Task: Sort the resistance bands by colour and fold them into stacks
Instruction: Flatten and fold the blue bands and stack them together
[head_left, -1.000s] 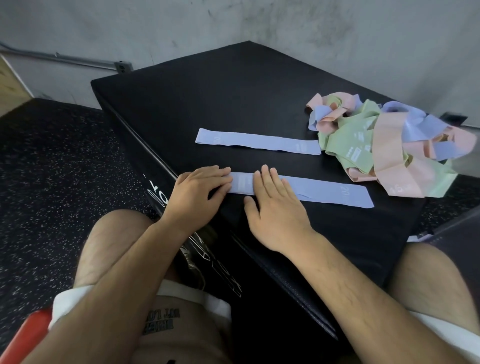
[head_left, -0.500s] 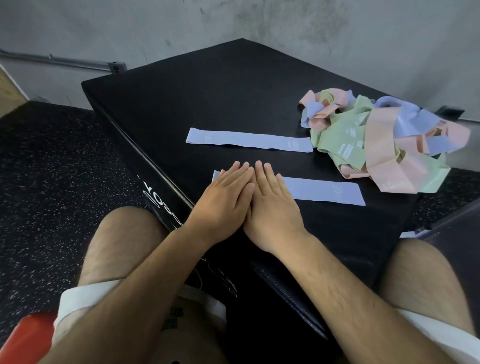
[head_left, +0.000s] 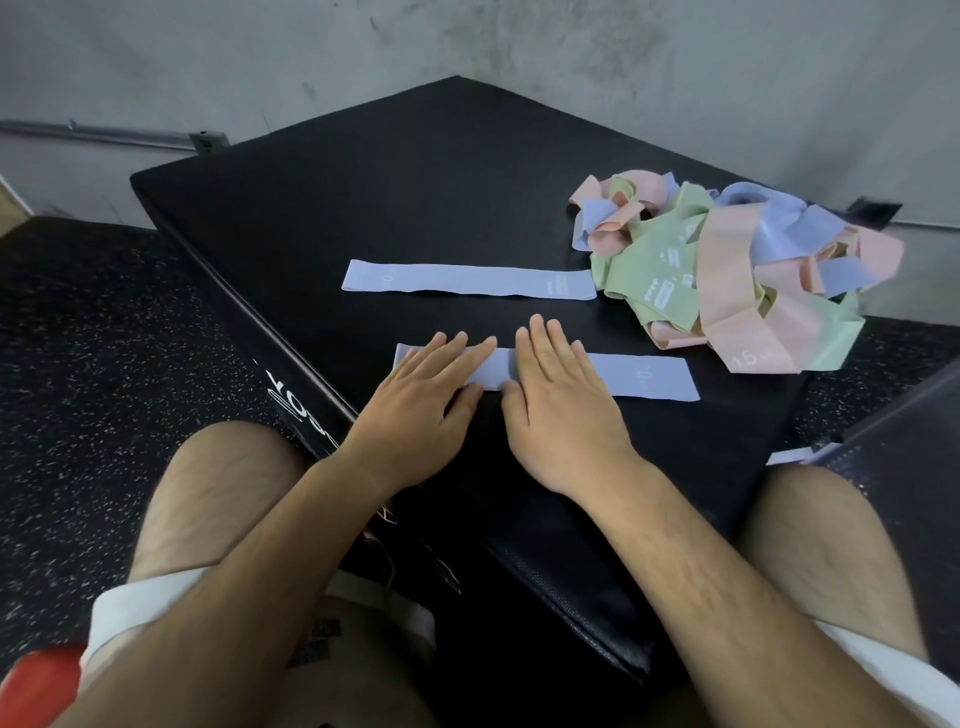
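Observation:
Two light blue resistance bands lie flat on the black padded box (head_left: 415, 187). The far blue band (head_left: 467, 280) lies alone and untouched. The near blue band (head_left: 644, 376) stretches left to right by the box's front edge. My left hand (head_left: 426, 395) presses flat on its left part with straight fingers. My right hand (head_left: 561, 405) presses flat on its middle, fingers straight, a small gap between the two hands. At the box's right side sits a tangled heap (head_left: 737, 275) of pink, green and blue bands.
The box stands in a corner against a grey wall (head_left: 519, 41). Dark speckled rubber floor (head_left: 93, 364) spreads to the left. My bare knees flank the box's near corner. A red object (head_left: 36, 686) shows at the bottom left.
My hands came together on the near blue band half a second ago and have now slid slightly apart along it. The far band and the heap have not moved.

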